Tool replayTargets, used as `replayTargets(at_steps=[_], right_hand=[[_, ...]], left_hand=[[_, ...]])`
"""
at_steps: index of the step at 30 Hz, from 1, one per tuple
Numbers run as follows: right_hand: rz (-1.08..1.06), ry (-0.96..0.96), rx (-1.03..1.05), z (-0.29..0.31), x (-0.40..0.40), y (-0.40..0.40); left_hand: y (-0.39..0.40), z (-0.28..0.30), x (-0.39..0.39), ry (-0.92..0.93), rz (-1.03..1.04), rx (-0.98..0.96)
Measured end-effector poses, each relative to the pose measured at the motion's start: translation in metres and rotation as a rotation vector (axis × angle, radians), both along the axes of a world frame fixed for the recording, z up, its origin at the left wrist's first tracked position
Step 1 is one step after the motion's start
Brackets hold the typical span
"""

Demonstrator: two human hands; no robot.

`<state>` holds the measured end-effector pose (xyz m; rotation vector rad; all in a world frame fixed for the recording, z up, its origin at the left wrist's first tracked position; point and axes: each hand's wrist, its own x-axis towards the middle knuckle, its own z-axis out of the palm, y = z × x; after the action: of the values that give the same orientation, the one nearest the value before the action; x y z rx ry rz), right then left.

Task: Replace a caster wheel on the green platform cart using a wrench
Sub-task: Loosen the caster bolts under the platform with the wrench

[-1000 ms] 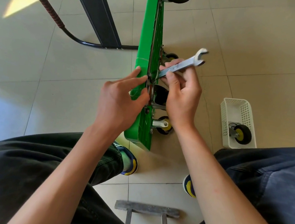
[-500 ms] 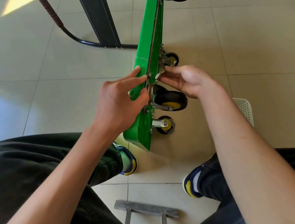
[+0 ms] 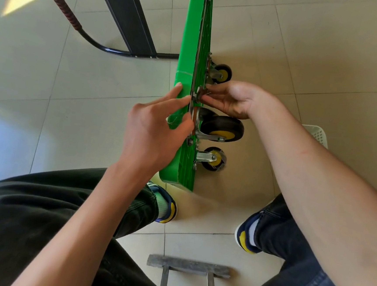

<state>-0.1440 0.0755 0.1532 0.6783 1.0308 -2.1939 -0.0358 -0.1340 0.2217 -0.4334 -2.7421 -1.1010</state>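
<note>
1. The green cart (image 3: 192, 52) stands on its long edge on the tiled floor, wheels pointing to my right. Between the hands sits the large black and yellow wheel (image 3: 221, 128), its metal plate lying against the underside of the deck.

2. Left hand (image 3: 154, 128): index finger stretched along the deck's outer face, thumb pressed at the edge by the plate. Fingers are fairly spread; I judge it is bracing the deck or a bolt head, not gripping anything I can make out.

3. Right hand (image 3: 230, 98): fingertips drawn narrowly together at the upper end of the plate, pinching something small and metallic there (a nut or bolt end, I think; too small to tell). The wrench is not in view.

4. Two smaller wheels (image 3: 221, 73) sit above and below on the same side. A white basket (image 3: 318, 136) peeks out behind the right forearm.

5. Risks, as I judge them:
- The cart balances on a narrow edge; a sideways push from either hand could tip it.
- A loose nut slipping from the fingertips would roll off across the tiles.
- Hand-started threads may cross if the plate shifts off its holes.
- The heavy wheel could swing on a single fastener and nip fingers.
</note>
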Motion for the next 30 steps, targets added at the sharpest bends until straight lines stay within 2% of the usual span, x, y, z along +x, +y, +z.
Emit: replayTargets(at_steps=[10,19,24,30], right_hand=[[0.149,-0.03,-0.01,0.005,-0.009,0.001],[0.221,-0.035,0.073,0.009,-0.019,-0.002],[0.194,0.014,0.13,0.007,-0.025,0.001],[0.106,-0.002,0.087,-0.002,-0.022,0.003]], left_hand=[[0.001,0.001,0.0,-0.018,0.018,0.011],[0.001,0.0,0.0,-0.011,0.012,0.011],[0.001,0.0,0.0,-0.009,0.012,0.014],[0.001,0.0,0.0,0.01,-0.004,0.012]])
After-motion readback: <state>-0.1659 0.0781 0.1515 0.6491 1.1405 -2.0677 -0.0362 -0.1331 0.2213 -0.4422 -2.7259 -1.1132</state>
